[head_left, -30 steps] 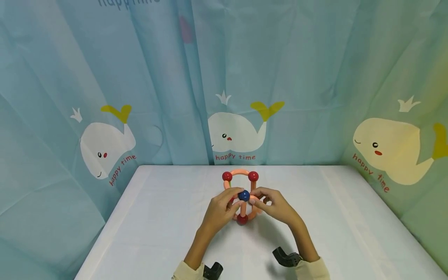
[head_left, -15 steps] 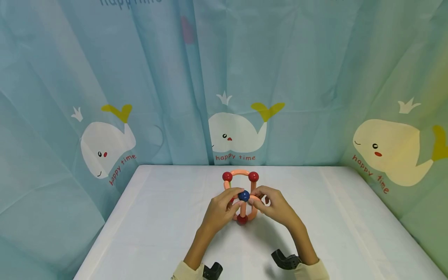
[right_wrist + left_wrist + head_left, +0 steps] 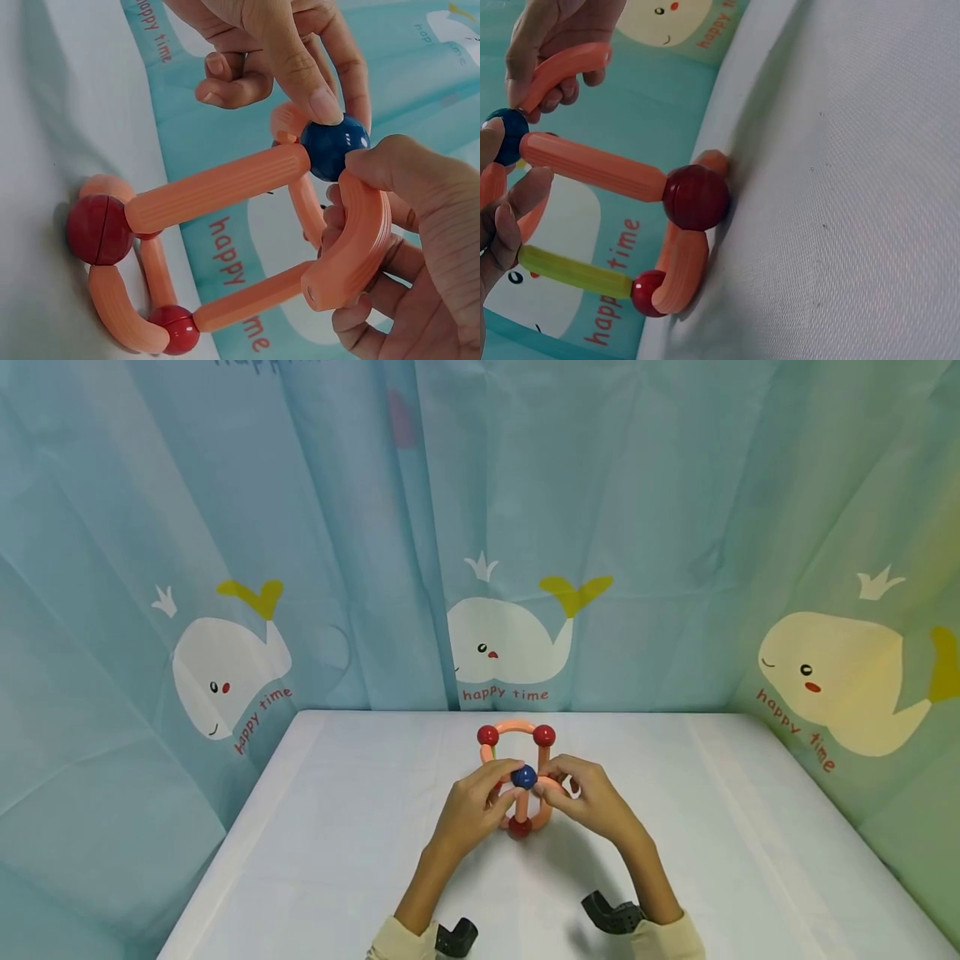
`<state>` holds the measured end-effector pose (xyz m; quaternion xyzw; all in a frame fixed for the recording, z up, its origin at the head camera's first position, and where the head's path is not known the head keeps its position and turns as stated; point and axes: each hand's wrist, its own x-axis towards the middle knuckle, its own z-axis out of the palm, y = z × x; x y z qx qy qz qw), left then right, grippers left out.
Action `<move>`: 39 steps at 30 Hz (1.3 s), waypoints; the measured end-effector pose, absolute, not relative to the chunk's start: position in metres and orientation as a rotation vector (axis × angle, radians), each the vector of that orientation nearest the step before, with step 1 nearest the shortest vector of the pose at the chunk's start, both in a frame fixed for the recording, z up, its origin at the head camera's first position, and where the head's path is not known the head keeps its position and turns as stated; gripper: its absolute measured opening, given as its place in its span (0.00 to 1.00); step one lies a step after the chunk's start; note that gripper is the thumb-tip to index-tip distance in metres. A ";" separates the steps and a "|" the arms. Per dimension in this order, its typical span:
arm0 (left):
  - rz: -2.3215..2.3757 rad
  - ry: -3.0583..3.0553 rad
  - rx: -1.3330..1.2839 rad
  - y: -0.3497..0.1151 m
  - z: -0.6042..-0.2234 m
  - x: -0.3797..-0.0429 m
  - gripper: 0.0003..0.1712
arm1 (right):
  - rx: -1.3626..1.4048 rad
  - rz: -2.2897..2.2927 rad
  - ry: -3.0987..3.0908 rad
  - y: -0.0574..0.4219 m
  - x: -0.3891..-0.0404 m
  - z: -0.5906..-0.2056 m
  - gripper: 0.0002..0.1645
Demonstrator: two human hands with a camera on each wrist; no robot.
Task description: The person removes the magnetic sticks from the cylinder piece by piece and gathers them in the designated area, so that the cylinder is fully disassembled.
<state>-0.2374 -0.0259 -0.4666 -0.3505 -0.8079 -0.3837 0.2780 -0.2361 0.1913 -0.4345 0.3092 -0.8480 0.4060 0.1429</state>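
Observation:
A frame of magnetic rods and balls stands on the table, with curved orange rods and red balls (image 3: 696,196) at its base. A straight orange rod (image 3: 217,187) rises from a red ball to a blue ball (image 3: 524,777) at the top. My left hand (image 3: 468,806) pinches the blue ball between thumb and fingers. My right hand (image 3: 592,797) grips a curved orange rod (image 3: 358,240), one end right at the blue ball and the other end free. A yellow-green rod (image 3: 576,271) shows on the left side of the frame in the left wrist view.
The table (image 3: 337,860) has a white cover. Behind it hangs a blue-green curtain (image 3: 660,527) with whale prints. A black wrist mount (image 3: 613,913) sits on the right forearm, and another black mount (image 3: 457,937) on the left.
The right fingers and the curved rod have shifted very slightly beside the blue ball. The left hand keeps its hold on the ball, and the frame stands where it was.

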 end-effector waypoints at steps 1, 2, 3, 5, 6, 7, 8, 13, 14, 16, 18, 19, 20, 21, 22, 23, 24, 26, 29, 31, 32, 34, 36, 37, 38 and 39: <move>-1.030 -2.165 -0.942 -0.026 -0.466 -0.237 0.21 | 0.891 1.173 -2.446 0.191 -0.236 -0.435 0.06; -1.028 -2.164 -0.943 -0.026 -0.466 -0.238 0.21 | 0.891 1.179 -2.443 0.192 -0.236 -0.435 0.06; -1.030 -2.160 -0.947 -0.025 -0.467 -0.238 0.21 | 0.893 1.183 -2.438 0.192 -0.237 -0.436 0.06; -1.031 -2.167 -0.948 -0.025 -0.467 -0.238 0.20 | 0.899 1.196 -2.429 0.193 -0.237 -0.436 0.06; -1.030 -2.169 -0.948 -0.025 -0.467 -0.238 0.20 | 0.901 1.202 -2.426 0.193 -0.238 -0.437 0.06; -1.030 -2.170 -0.949 -0.025 -0.467 -0.238 0.20 | 0.903 1.203 -2.426 0.194 -0.238 -0.437 0.06; -1.031 -2.170 -0.949 -0.025 -0.467 -0.238 0.20 | 0.899 1.203 -2.429 0.195 -0.239 -0.437 0.06; -1.039 -2.162 -0.943 -0.024 -0.467 -0.237 0.21 | 0.841 1.201 -2.469 0.202 -0.241 -0.436 0.03; -1.040 -2.163 -0.944 -0.025 -0.467 -0.237 0.21 | 0.818 1.206 -2.482 0.204 -0.241 -0.436 0.03; -1.043 -2.161 -0.947 -0.024 -0.467 -0.237 0.21 | 0.761 1.211 -2.510 0.209 -0.242 -0.436 0.03; -1.045 -2.160 -0.950 -0.024 -0.466 -0.237 0.21 | 0.694 1.195 -2.545 0.214 -0.243 -0.438 0.05; -1.047 -2.156 -0.952 -0.024 -0.467 -0.237 0.21 | 0.658 1.185 -2.562 0.217 -0.243 -0.440 0.05; -1.047 -2.154 -0.952 -0.024 -0.467 -0.237 0.21 | 0.627 1.172 -2.575 0.220 -0.244 -0.442 0.06; -1.051 -2.152 -0.952 -0.024 -0.467 -0.237 0.21 | 0.596 1.160 -2.586 0.223 -0.245 -0.444 0.07; -1.055 -2.150 -0.952 -0.024 -0.467 -0.237 0.21 | 0.569 1.151 -2.598 0.226 -0.246 -0.447 0.07; -1.055 -2.149 -0.950 -0.024 -0.467 -0.236 0.21 | 0.543 1.150 -2.608 0.229 -0.246 -0.450 0.08; -1.057 -2.152 -0.948 -0.024 -0.467 -0.236 0.21 | 0.521 1.154 -2.620 0.232 -0.247 -0.452 0.08; -1.060 -2.157 -0.942 -0.025 -0.467 -0.236 0.21 | 0.474 1.155 -2.647 0.238 -0.249 -0.458 0.09; -1.058 -2.158 -0.936 -0.025 -0.467 -0.236 0.21 | 0.362 1.179 -2.703 0.244 -0.253 -0.466 0.12; -1.057 -2.167 -0.929 -0.025 -0.467 -0.235 0.21 | 0.257 1.174 -2.739 0.247 -0.256 -0.472 0.15; -1.056 -2.170 -0.927 -0.025 -0.467 -0.235 0.21 | 0.201 1.169 -2.753 0.249 -0.257 -0.476 0.16; -1.055 -2.180 -0.922 -0.024 -0.467 -0.235 0.21 | 0.092 1.175 -2.778 0.251 -0.259 -0.482 0.17; -1.052 -2.186 -0.919 -0.024 -0.466 -0.235 0.21 | -0.001 1.171 -2.793 0.253 -0.260 -0.488 0.18; -1.050 -2.188 -0.919 -0.024 -0.466 -0.235 0.21 | -0.040 1.176 -2.797 0.253 -0.261 -0.491 0.18; -1.048 -2.185 -0.921 -0.024 -0.466 -0.235 0.21 | -0.074 1.184 -2.800 0.253 -0.261 -0.493 0.19; -1.047 -2.187 -0.922 -0.024 -0.466 -0.235 0.21 | -0.102 1.187 -2.801 0.254 -0.262 -0.495 0.19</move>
